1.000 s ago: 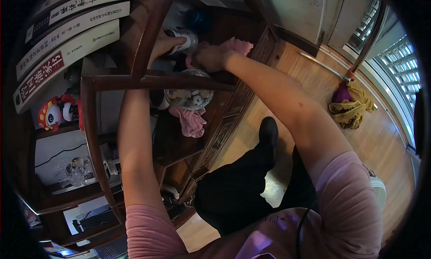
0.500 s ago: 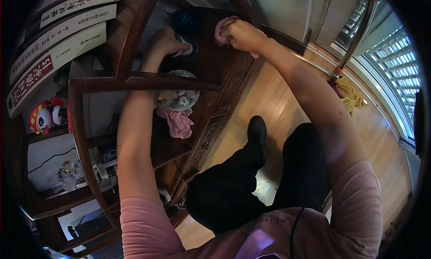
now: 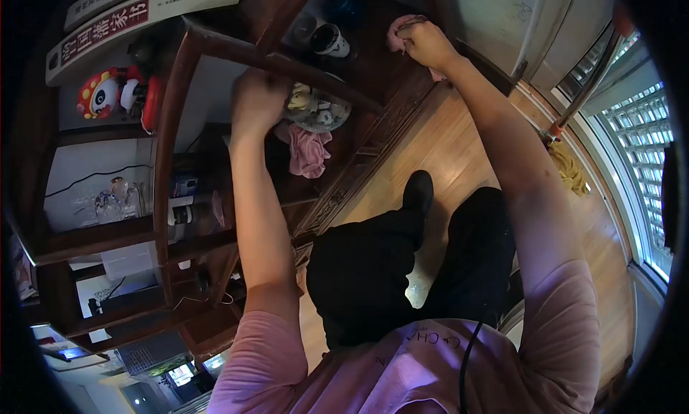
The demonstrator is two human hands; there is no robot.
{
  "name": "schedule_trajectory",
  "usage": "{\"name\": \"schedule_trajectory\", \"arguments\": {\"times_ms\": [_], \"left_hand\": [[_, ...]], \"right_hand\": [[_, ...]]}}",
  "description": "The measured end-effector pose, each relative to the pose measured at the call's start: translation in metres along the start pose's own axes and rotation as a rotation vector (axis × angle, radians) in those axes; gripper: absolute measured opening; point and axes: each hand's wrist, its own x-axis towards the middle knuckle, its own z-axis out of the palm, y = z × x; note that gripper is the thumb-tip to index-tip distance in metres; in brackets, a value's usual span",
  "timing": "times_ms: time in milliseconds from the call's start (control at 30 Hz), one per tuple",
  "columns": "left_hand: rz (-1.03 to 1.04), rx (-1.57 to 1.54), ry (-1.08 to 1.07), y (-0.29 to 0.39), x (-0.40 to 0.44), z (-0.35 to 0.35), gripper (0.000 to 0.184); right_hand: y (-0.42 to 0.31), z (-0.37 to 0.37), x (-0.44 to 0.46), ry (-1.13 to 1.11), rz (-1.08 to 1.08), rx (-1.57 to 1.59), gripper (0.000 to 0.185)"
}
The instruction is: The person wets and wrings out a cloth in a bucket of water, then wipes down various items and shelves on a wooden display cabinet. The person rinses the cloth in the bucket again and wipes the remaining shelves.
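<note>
Gripped in my right hand (image 3: 430, 49) is a pink cloth (image 3: 397, 34), held against the dark wooden cabinet top by its far end. My left hand (image 3: 260, 102) is blurred, beside a round clear glass ornament (image 3: 331, 113) with pale shapes inside; its fingers cannot be made out. A second crumpled pink cloth (image 3: 307, 152) lies just below that ornament. Farther back stands a black and white cup (image 3: 330, 41), apart from both hands. Near it sits a dark blue glass object (image 3: 343, 8), partly in shadow.
Wooden shelf bars (image 3: 316, 73) cross between my arms and the cabinet top. Thick books (image 3: 143, 19) lie upper left, above a red and yellow figurine (image 3: 104, 95). Crystal ornaments (image 3: 118, 199) stand on a lower shelf. A mop (image 3: 567, 166) leans by the window at right.
My left hand has let go of the cup and drawn back toward the glass ornament. My right hand still holds its cloth. The view has shifted, showing more shelves at lower left.
</note>
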Motion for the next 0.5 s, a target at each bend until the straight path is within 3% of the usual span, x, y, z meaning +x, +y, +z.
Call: {"name": "schedule_trajectory", "arguments": {"times_ms": [67,133,167,233,400,500], "left_hand": [[-0.069,0.027,-0.025,-0.006,-0.034,0.019,0.033],[0.172,0.338,0.196,-0.008,-0.056,0.041,0.027],[0.174,0.332,0.198,-0.008,-0.06,0.048,0.027],[0.213,0.574,0.309,-0.007,-0.069,0.057,0.031],[0.034,0.301,0.28,-0.006,-0.076,0.062,0.032],[-0.026,0.159,0.224,-0.007,-0.082,0.062,0.029]], "right_hand": [[-0.009,0.003,-0.005,0.124,0.081,-0.032,0.016],[-0.016,0.013,-0.014,0.242,0.021,-0.022,0.015],[-0.023,0.016,-0.018,0.361,-0.039,-0.004,0.015],[-0.037,0.014,-0.033,0.285,-0.069,0.031,0.013],[-0.074,0.028,-0.07,0.2,-0.194,0.141,0.008],[-0.091,0.032,-0.091,0.224,-0.153,0.174,0.009]]}}
